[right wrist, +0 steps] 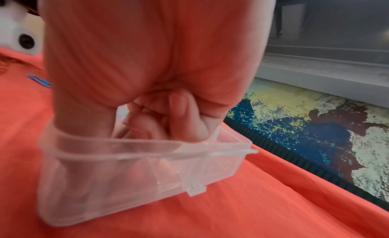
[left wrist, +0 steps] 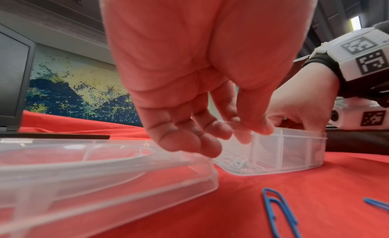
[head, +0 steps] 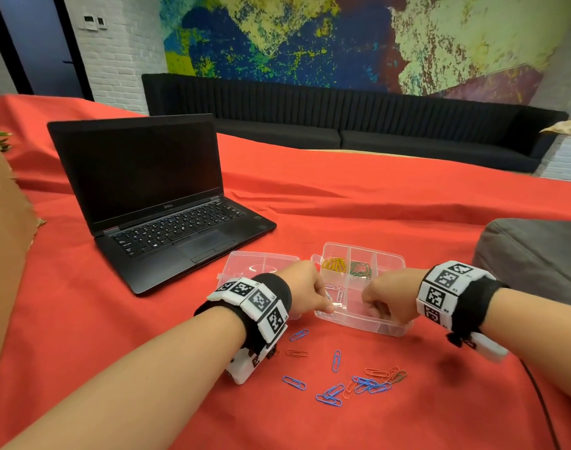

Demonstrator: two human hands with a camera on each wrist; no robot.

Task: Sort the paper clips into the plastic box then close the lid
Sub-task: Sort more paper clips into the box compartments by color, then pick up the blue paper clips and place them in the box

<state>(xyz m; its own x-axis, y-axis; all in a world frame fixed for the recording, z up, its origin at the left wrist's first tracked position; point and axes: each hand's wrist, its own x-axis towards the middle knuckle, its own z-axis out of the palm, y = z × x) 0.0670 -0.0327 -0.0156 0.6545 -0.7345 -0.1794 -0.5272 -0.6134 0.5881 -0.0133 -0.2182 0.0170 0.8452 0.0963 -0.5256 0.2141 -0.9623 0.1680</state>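
A clear plastic box [head: 391,329] stands on the red cloth, its hinged lid [head: 255,264] lying open to the left. Yellow clips [head: 334,264], green clips [head: 360,271] and white clips [head: 339,292] lie in separate compartments. My left hand [head: 328,306] hangs over the white-clip compartment. In the left wrist view its thumb and forefinger [left wrist: 250,133] pinch what looks like a white clip above the box [left wrist: 294,151]. My right hand [head: 375,311] is a fist in the near compartment [right wrist: 155,125]; nothing shows in it. Several blue and red clips [head: 362,383] lie loose in front.
An open black laptop [head: 154,196] sits at the left rear of the cloth. A grey cushion [head: 531,254] lies at the right, with a black cable [head: 543,407] running along the cloth's right edge. A black sofa lines the far wall.
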